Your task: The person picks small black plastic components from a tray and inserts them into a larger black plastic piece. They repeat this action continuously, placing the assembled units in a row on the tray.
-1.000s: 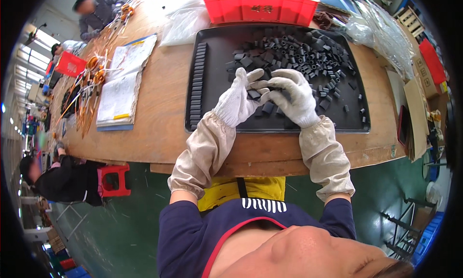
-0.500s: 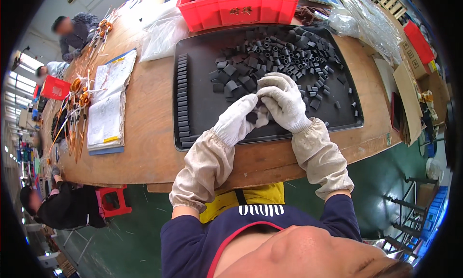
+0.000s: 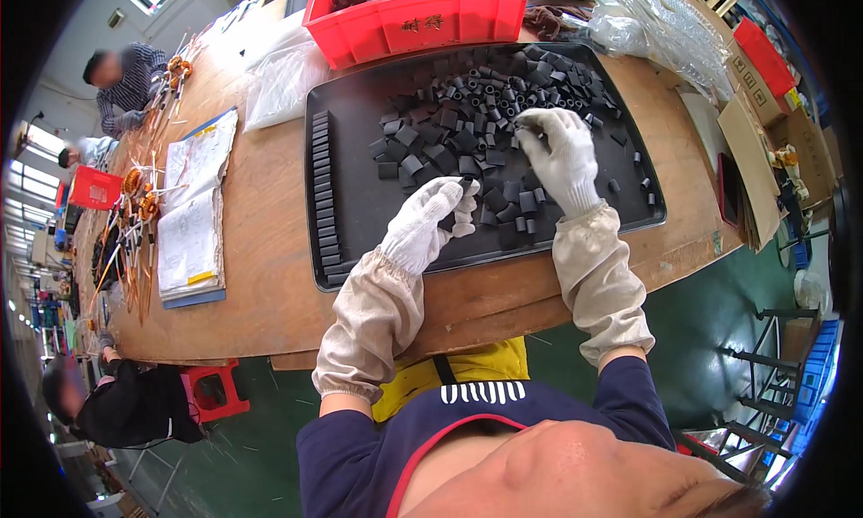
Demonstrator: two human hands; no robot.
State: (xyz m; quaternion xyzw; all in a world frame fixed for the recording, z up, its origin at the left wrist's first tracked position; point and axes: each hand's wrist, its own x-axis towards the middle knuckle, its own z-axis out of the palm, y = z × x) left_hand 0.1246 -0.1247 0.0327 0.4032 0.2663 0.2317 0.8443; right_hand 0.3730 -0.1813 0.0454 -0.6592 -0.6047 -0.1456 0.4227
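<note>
White knitted gloves cover both hands. My left hand [image 3: 425, 219] is closed over the tray's near part, with a short black sleeve piece [image 3: 467, 184] pinched at its fingertips. Over the right side of the pile is my right hand [image 3: 564, 159], its fingers bent together at the small black tubes [image 3: 493, 94]; what lies between the fingertips is hidden. Flat black pieces [image 3: 431, 157] are heaped left of the tubes. Along the left wall of the black tray [image 3: 378, 235], several black pieces [image 3: 324, 194] stand in a neat column.
A red bin [image 3: 413, 24] of black pieces stands behind the tray. Left are clear plastic bags [image 3: 288, 85], papers on a clipboard [image 3: 191, 239] and copper-coloured coils with leads [image 3: 139, 203]. Cardboard [image 3: 751, 163] and bubble wrap [image 3: 674, 33] sit right. Other people work at the left.
My hands, close together before, have moved apart. The right went up and right to the tubes; the left drew slightly back left. Loose pieces between them now show.
</note>
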